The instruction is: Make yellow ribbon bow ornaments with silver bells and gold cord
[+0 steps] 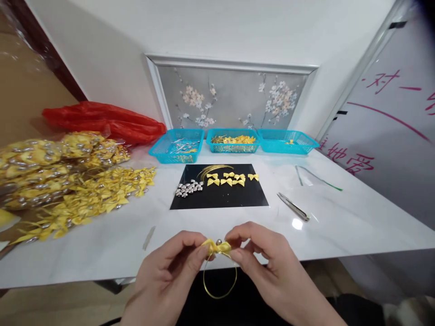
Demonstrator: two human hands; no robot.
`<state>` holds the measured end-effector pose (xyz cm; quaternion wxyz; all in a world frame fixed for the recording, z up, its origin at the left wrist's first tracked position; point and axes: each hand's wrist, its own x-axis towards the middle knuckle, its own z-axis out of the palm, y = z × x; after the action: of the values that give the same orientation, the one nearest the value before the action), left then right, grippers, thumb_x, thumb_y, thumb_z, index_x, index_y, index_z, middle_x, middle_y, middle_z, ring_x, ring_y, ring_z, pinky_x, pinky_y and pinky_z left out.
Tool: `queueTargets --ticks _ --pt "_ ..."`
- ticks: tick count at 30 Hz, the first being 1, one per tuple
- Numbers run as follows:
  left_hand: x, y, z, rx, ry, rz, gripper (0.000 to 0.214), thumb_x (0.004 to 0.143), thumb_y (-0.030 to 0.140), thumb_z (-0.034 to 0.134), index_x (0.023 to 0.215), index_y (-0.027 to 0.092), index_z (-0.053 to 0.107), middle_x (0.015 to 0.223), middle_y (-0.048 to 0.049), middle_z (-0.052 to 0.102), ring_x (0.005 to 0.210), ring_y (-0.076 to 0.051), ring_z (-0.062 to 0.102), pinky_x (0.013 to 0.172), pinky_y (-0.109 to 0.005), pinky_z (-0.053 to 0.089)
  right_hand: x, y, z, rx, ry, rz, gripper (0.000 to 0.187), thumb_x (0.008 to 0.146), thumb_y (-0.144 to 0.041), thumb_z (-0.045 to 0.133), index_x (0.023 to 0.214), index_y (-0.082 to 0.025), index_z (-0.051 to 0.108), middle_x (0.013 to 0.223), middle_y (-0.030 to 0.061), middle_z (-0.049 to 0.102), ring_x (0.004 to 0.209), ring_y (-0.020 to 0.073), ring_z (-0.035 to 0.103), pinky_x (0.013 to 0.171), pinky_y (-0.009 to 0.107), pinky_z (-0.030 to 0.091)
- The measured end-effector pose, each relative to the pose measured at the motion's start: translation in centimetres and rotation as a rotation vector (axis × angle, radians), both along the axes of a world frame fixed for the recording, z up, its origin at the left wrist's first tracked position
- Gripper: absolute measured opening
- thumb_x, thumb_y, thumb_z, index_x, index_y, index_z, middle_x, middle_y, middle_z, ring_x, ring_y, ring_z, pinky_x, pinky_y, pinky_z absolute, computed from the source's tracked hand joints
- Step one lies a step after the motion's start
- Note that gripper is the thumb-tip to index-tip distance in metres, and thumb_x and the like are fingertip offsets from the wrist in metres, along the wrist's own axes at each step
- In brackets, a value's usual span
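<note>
Both hands meet over the front edge of the table around a yellow ribbon bow (216, 247). My left hand (173, 267) pinches the bow's left side between thumb and forefinger. At its right side, my right hand (261, 258) is closed with finger and thumb at the bow and its cord. A thin gold cord (220, 298) hangs below in a loop. One silver bead (219, 242) shows just above the bow's knot. Beyond the hands, a black mat (217, 201) carries several yellow bows (227, 181), silver beads (189, 188) and a bundle of gold cords (212, 170).
Snips (292, 207) lie right of the mat, near a green strip (322, 177). Three blue baskets (183, 158) line the back, the middle one full of yellow bows. Bundles of finished-looking yellow bows with beads (84, 194) and a red bag (102, 120) cover the left side.
</note>
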<state>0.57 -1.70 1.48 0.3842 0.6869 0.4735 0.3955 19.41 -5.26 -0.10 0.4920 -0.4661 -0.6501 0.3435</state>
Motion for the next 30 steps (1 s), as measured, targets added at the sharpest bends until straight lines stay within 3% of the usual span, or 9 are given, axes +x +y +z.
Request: queueTargets --ticks 5,11,15,19,24,27,30 --pt "0.4 -0.1 -0.7 0.089 0.026 -0.016 0.014 0.087 0.031 0.064 0.075 0.027 0.070 0.067 0.0018 0.070 0.060 -0.017 0.063 0.056 -0.021 0.050 -1.3 0.8 -0.6 0.162 -0.029 -0.064 0.016 0.096 -0.016 0.051 0.085 -0.019 0.062 0.072 -0.0002 0.062 0.063 0.0117 0.056 0.060 0.022 0.044" --pt "0.4 0.5 -2.5 0.252 0.053 0.077 0.006 0.087 0.023 0.066 0.084 0.027 0.070 0.072 0.0019 0.072 0.063 -0.017 0.064 0.062 -0.023 0.048 -2.1 1.1 -1.8 0.177 -0.084 -0.142 0.017 0.098 -0.022 0.046 0.087 -0.019 0.058 0.069 0.0002 0.058 0.057 0.0124 0.051 0.053 0.022 0.041" --pt "0.4 0.5 -2.3 0.026 -0.099 0.012 0.019 0.090 0.034 0.063 0.073 0.024 0.066 0.063 0.0021 0.063 0.059 -0.016 0.057 0.057 -0.023 0.045 -2.3 1.5 -1.7 0.060 -0.048 -0.087 0.024 0.100 -0.032 0.047 0.083 -0.019 0.059 0.065 -0.0002 0.058 0.055 0.0125 0.051 0.053 0.023 0.041" --pt "-0.4 0.4 -2.1 -0.186 -0.448 0.068 0.021 0.084 0.036 0.073 0.071 0.020 0.068 0.062 0.0019 0.061 0.063 -0.014 0.053 0.061 -0.022 0.042 -2.8 2.6 -1.2 -0.012 -0.077 -0.014 0.031 0.101 -0.040 0.047 0.081 -0.019 0.059 0.063 -0.0004 0.058 0.056 0.0127 0.051 0.052 0.024 0.040" --pt "-3.6 1.2 -2.9 -0.390 -0.728 0.063 0.025 0.078 0.040 0.079 0.074 0.020 0.065 0.063 0.0023 0.058 0.060 -0.012 0.051 0.065 -0.025 0.049 -3.8 5.0 0.1 -0.123 0.010 0.079 0.032 0.100 -0.046 0.046 0.109 -0.019 0.060 0.075 0.0011 0.062 0.059 0.0128 0.057 0.052 0.024 0.043" --pt "-5.6 1.5 -3.7 -0.490 -0.874 0.096 0.032 0.069 0.044 0.084 0.081 0.022 0.064 0.064 0.0045 0.055 0.058 -0.011 0.051 0.064 -0.027 0.052 -5.2 6.2 0.6 -0.144 -0.021 0.158 0.030 0.097 -0.043 0.049 0.112 -0.018 0.059 0.076 -0.0003 0.059 0.057 0.0113 0.056 0.051 0.023 0.043" --pt "-7.3 1.9 -4.4 -0.493 -0.952 0.171 0.035 0.063 0.042 0.088 0.078 0.022 0.064 0.064 0.0044 0.054 0.058 -0.011 0.050 0.059 -0.024 0.051 -7.1 6.9 0.9 -0.142 -0.133 0.213 0.027 0.095 -0.036 0.050 0.112 -0.019 0.060 0.075 -0.0012 0.058 0.059 0.0118 0.057 0.054 0.023 0.044"
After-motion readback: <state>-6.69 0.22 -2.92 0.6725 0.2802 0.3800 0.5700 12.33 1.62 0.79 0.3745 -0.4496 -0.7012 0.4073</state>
